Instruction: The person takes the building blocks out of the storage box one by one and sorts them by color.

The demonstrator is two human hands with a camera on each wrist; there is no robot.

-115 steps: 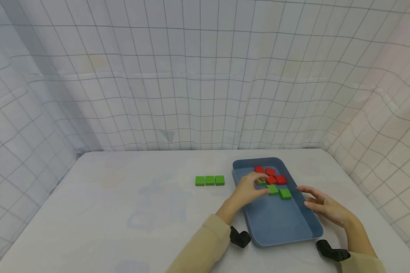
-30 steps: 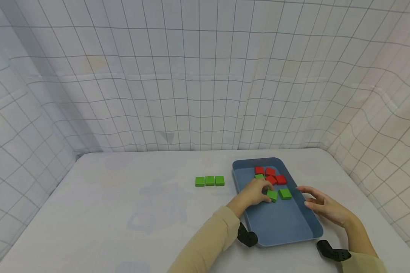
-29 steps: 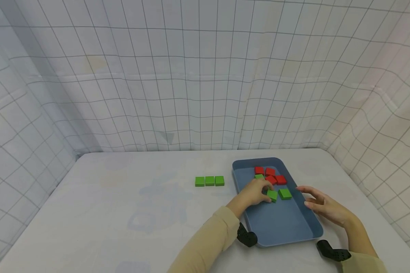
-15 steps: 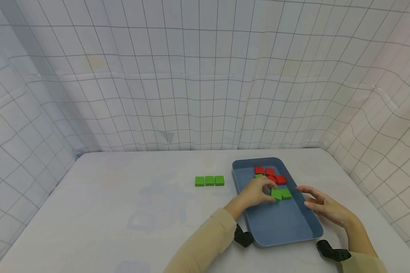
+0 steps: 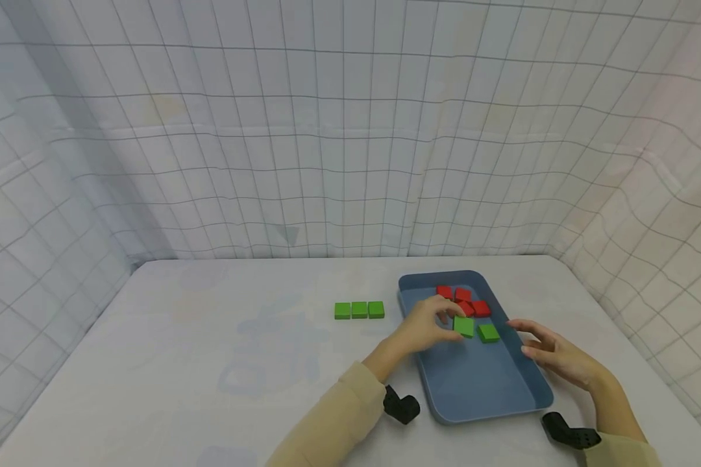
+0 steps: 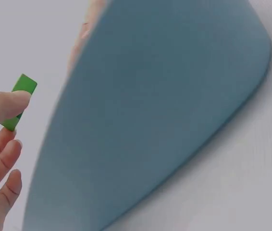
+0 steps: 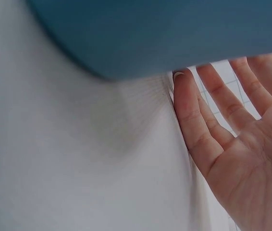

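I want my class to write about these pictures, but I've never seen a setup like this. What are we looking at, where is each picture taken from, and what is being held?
There is no robot here: a person works bare-handed. The wide view comes from a head-worn camera looking forward and down; the two close views come from cameras on the left and right wrists.

On the white table lies a blue-grey rectangular tray. In it you can see four flat red square blocks and one loose green square block. Left of the tray, three flat green square blocks form a row. The left hand has another flat green block in its grip, above the tray. The right hand is beside the tray's right side; contact is hard to tell, as are the materials.
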